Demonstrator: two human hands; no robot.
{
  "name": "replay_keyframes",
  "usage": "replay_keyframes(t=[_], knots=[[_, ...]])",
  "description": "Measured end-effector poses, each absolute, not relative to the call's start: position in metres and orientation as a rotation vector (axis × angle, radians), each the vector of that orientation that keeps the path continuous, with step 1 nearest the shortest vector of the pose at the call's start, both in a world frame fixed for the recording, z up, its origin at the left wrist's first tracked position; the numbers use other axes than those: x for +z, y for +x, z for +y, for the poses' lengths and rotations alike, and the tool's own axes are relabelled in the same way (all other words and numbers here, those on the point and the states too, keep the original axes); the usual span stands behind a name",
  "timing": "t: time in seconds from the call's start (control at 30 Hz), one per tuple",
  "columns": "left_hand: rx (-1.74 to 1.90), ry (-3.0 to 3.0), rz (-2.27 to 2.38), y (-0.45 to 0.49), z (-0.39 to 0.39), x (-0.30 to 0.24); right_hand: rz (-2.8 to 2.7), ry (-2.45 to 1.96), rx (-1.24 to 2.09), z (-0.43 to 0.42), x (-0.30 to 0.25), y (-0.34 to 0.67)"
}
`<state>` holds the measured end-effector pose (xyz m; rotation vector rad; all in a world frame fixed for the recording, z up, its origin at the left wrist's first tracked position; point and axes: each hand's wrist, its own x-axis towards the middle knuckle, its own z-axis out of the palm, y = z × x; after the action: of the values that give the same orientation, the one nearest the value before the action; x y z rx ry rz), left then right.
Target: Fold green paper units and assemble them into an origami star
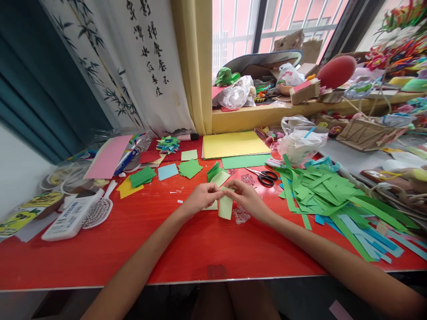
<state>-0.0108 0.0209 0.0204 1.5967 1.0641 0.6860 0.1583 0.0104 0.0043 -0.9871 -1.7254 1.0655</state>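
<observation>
My left hand (200,196) and my right hand (245,195) meet over the middle of the red table (140,231). Both pinch the top edge of a folded light green paper piece (226,205) that hangs down between them. The fingers of each hand are closed on it. More pale green paper (219,178) lies just behind the hands, and a small folded green piece (213,171) stands beside it.
Black-handled scissors (266,176) lie right of the hands. A heap of green and blue paper strips (327,195) fills the right side. Yellow sheets (233,144), green squares (190,168), a hairbrush (100,210) and a white remote (71,215) lie around. The window sill is cluttered.
</observation>
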Motion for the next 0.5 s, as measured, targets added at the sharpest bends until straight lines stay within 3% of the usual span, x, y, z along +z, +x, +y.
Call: replay_keyframes(t=[0.5], knots=[[0.668,1.615,1.133,-0.012,0.024,0.027,-1.308,-1.056,1.127,0.024,0.000,0.166]])
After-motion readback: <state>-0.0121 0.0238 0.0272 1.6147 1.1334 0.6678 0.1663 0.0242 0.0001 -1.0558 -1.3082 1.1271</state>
